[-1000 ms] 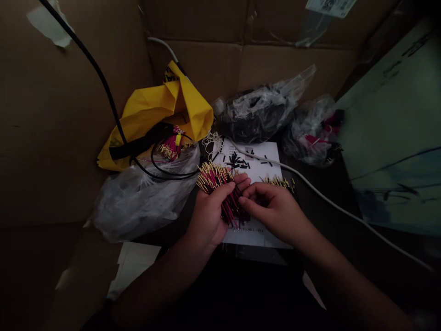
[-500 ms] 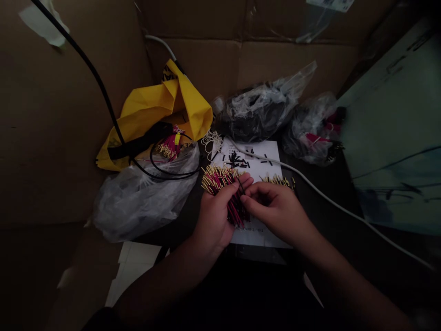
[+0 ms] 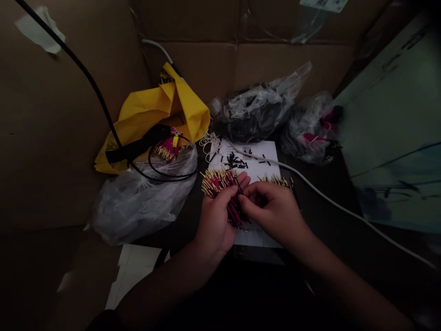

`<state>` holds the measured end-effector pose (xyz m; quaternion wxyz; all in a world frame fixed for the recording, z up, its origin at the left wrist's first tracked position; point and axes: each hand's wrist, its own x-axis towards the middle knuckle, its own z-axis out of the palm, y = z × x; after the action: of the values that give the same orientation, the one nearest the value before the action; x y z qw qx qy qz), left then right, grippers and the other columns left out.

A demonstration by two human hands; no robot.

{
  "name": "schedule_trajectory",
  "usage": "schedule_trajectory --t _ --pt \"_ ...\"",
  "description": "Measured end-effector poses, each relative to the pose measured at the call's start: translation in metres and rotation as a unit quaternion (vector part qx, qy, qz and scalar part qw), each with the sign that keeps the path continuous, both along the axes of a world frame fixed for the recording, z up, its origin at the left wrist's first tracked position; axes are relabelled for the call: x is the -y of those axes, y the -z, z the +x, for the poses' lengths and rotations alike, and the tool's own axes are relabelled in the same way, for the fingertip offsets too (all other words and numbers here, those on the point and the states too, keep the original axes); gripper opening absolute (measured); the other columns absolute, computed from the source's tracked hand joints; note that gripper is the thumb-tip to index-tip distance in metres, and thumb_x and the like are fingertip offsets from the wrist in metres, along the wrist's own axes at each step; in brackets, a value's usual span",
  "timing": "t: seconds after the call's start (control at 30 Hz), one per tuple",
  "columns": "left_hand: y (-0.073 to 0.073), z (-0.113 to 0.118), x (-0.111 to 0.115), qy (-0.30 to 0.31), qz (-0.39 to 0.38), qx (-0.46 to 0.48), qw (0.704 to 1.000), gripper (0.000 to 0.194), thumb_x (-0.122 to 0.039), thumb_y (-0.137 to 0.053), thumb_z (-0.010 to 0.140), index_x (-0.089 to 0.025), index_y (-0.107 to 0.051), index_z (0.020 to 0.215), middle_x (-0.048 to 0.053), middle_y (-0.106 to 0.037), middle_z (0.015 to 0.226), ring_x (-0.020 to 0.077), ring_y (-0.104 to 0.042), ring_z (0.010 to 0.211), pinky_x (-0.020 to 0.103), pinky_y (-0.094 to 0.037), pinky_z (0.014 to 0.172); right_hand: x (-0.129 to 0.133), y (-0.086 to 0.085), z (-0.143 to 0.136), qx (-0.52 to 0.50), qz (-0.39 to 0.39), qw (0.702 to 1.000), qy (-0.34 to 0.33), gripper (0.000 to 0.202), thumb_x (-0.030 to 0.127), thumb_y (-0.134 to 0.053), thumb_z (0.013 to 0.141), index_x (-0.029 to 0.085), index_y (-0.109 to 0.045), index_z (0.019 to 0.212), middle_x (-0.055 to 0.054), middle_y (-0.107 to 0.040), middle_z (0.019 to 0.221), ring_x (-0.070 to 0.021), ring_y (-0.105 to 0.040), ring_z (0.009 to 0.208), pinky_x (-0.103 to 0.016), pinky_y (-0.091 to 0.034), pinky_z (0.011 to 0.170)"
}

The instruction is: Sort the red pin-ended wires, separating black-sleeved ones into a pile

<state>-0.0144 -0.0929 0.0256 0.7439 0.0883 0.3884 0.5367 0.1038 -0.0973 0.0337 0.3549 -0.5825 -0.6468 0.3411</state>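
My left hand (image 3: 218, 216) is wrapped round a thick bundle of red and black wires (image 3: 217, 181) with gold-coloured tips pointing up and away. Close against it, my right hand (image 3: 272, 207) pinches a thin black wire (image 3: 239, 186) between thumb and forefinger at the bundle's right side. Short black tubes (image 3: 233, 161) lie scattered on a white printed sheet (image 3: 265, 172) just beyond the bundle. More gold-tipped wires (image 3: 275, 180) rest on the sheet behind my right hand, which partly hides them.
At the left stand a yellow bag (image 3: 148, 105) and a clear plastic bag (image 3: 144, 202), with a black cable (image 3: 93, 82) across them. Bagged black parts (image 3: 258, 115) and bagged red wires (image 3: 313, 133) lie behind. A grey cable (image 3: 330, 207) crosses the right side. Cardboard walls (image 3: 200, 59) surround the table.
The whole view has shifted slightly. My right hand stays pinched beside the bundle, and the thin black wire now sits closer along the bundle's edge. My left hand keeps its grip.
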Motion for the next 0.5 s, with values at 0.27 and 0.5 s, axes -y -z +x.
schedule_trajectory --t 0.27,0.5 --pt "-0.002 -0.0042 0.0012 0.017 -0.004 0.029 0.999 0.035 -0.018 -0.062 0.078 -0.014 -0.072 0.111 0.011 -0.073 0.113 0.0263 -0.064 0.116 0.041 -0.046 0.105 -0.0029 0.0 0.0052 -0.174 -0.108 0.979 0.018 0.016 0.03 -0.066 0.081 0.016 -0.065 0.075 0.001 -0.06 0.065 -0.0092 -0.049 0.057 -0.024 -0.04 0.054" --pt "-0.0021 -0.0023 0.0005 -0.004 -0.007 0.048 0.999 0.035 -0.012 -0.062 0.076 -0.017 -0.071 0.11 0.008 -0.075 0.11 0.0247 -0.065 0.113 0.042 -0.045 0.105 -0.0022 0.0014 0.0068 -0.154 -0.089 0.984 0.015 0.014 0.029 -0.067 0.081 0.016 -0.067 0.075 0.001 -0.062 0.065 -0.0093 -0.05 0.056 -0.024 -0.04 0.053"
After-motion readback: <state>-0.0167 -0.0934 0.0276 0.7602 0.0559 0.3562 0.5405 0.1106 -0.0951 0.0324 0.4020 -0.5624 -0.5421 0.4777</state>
